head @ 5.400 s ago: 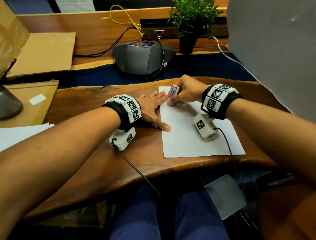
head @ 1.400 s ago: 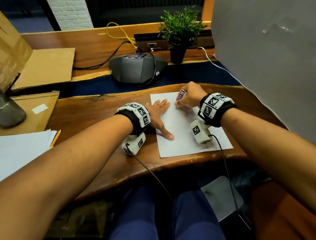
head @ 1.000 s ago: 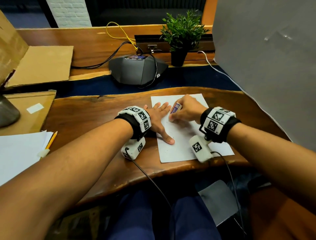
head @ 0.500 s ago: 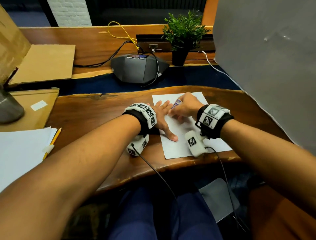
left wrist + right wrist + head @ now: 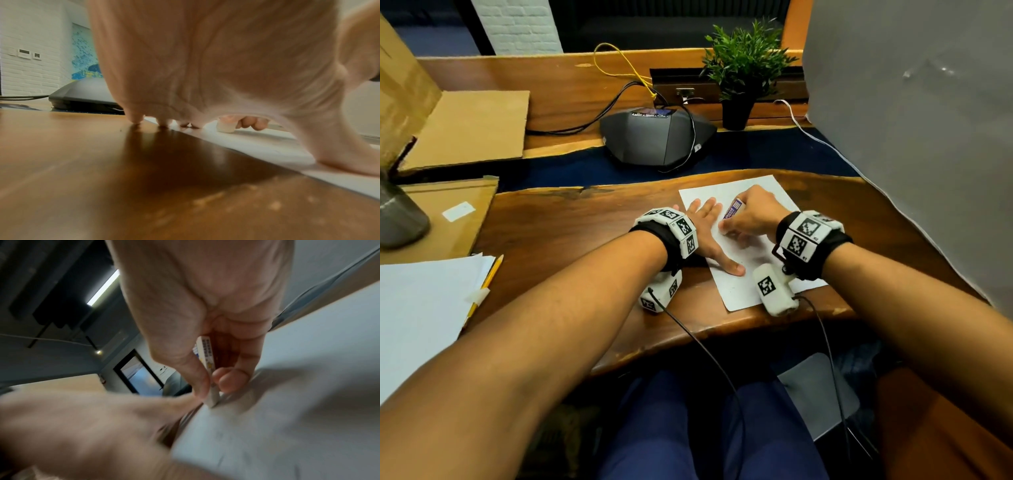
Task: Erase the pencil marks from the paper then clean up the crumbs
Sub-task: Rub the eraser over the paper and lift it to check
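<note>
A: What differs from half a second back?

B: Little. The right hand (image 5: pixel 751 217) has slid a touch toward 6 o'clock on the paper (image 5: pixel 763 255), so the eraser (image 5: pixel 732 209) now sits closer beside the left hand's fingers. The left hand (image 5: pixel 707 236) stays put, fingers straight and spread, pressing the sheet's 9 o'clock edge against the wooden desk (image 5: pixel 571 233).

A: And the right hand's hold?

B: Thumb and curled fingers pinch the eraser, sleeve end up, tilted toward 12. The paper lies at the desk's 6 o'clock rim, right of centre.

A: What do the wrist views add?

B: The right wrist view shows the eraser (image 5: pixel 207 363) white tip touching the paper (image 5: pixel 308 386) (the head view hides that contact under the knuckles). The left wrist view shows which fingertips (image 5: pixel 135 121) land on bare wood and which on the sheet, plus pale crumbs (image 5: pixel 207 198) on the desk near the paper's edge, blurred.

A: Anything only the head view gives?

B: The conference phone (image 5: pixel 657 137) and potted plant (image 5: pixel 743 68) at 12, and a pencil (image 5: pixel 484 284) on loose sheets at 9.
</note>
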{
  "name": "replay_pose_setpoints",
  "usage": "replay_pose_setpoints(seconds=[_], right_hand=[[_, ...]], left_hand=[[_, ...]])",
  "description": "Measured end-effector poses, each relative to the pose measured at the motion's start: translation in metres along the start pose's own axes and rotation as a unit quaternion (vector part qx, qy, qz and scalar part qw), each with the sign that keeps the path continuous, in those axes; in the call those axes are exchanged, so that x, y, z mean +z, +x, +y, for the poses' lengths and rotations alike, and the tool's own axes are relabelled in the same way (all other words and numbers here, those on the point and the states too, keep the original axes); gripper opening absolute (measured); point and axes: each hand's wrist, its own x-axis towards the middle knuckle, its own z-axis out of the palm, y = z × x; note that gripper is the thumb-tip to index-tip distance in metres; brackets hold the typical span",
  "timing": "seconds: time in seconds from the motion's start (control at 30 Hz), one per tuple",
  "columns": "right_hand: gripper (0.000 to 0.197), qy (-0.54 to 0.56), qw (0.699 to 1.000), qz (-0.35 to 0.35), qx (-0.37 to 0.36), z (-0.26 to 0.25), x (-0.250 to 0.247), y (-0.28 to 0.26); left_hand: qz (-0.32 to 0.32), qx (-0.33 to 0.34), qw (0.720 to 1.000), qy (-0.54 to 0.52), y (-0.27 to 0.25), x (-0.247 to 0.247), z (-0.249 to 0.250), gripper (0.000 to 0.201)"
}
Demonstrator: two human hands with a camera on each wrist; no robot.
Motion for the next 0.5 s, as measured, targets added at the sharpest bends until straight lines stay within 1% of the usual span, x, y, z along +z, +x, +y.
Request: replay_pose_setpoints(seconds=[0.07,0.13,0.17,0.2,0.23,0.3,0.37,0.43,0.5], right_hand=[[0.034,-0.002,1.0,-0.008,0.015,0.004,-0.007,0.001],[0.039,-0.016,0.999,0.03,0.037,0.007,-0.022,0.006],[0.039,-0.031,0.997,0.054,0.039,0.006,-0.025,0.007],[0.039,-0.044,0.997,0.066,0.027,0.004,-0.022,0.008],[0.039,-0.049,0.997,0.06,0.009,0.0,-0.014,0.006],[0.04,-0.037,0.999,0.024,-0.013,-0.003,0.005,0.004],[0.036,0.003,1.0,0.008,0.004,-0.001,0.007,0.001],[0.037,0.013,1.0,0.018,0.021,0.005,-0.005,0.003],[0.044,-0.012,0.998,0.043,0.034,0.014,-0.023,0.004]], left_hand=[[-0.005,-0.003,1.0,-0.007,-0.001,0.0,0.001,0.151],[-0.002,-0.013,1.0,-0.008,-0.001,-0.002,0.003,0.152],[-0.004,-0.019,1.0,-0.008,-0.002,-0.002,0.004,0.152],[-0.006,-0.02,1.0,-0.008,-0.002,-0.003,0.004,0.151],[-0.007,-0.02,1.0,-0.005,-0.001,-0.002,0.004,0.151],[-0.007,-0.014,1.0,0.0,-0.001,-0.002,0.004,0.151],[-0.009,-0.015,1.0,0.002,-0.002,-0.002,0.004,0.152],[-0.002,-0.022,1.0,0.002,-0.002,-0.002,0.002,0.15],[0.002,-0.022,1.0,0.004,-0.002,-0.001,0.003,0.15]])
